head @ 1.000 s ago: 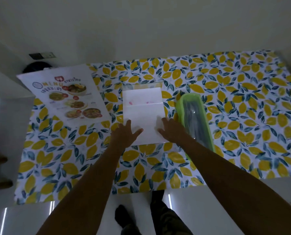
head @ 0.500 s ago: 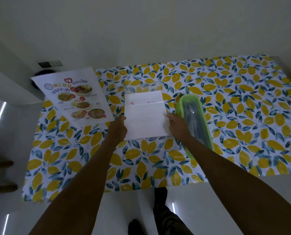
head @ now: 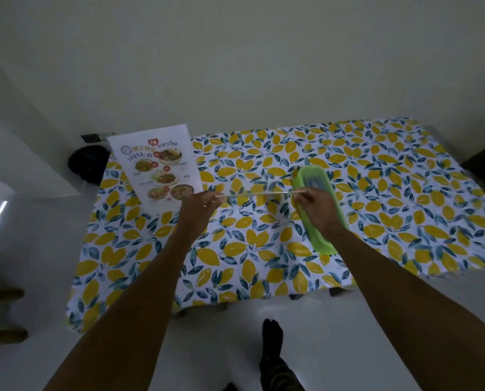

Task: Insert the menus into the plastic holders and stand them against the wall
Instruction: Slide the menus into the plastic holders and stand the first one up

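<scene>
Hovering edge-on above lemon-print tablecloth (head: 263, 249): thin flat sheet, menu or clear holder, cannot tell which (head: 254, 194). Left hand (head: 197, 203) pinches its left end, right hand (head: 319, 203) pinches right end. Printed food menu (head: 159, 165) lies flat at table's far-left corner. Green plastic lidded box (head: 314, 176) partly under right hand.

holder (head: 254, 194): edge-on, contents unreadable | green box (head: 317, 193): partly behind right hand (head: 319, 206)

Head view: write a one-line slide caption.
Both hands, left hand and right hand, hold a menu holder edge-on above the lemon-print tablecloth; a printed menu stands at the wall.
</scene>
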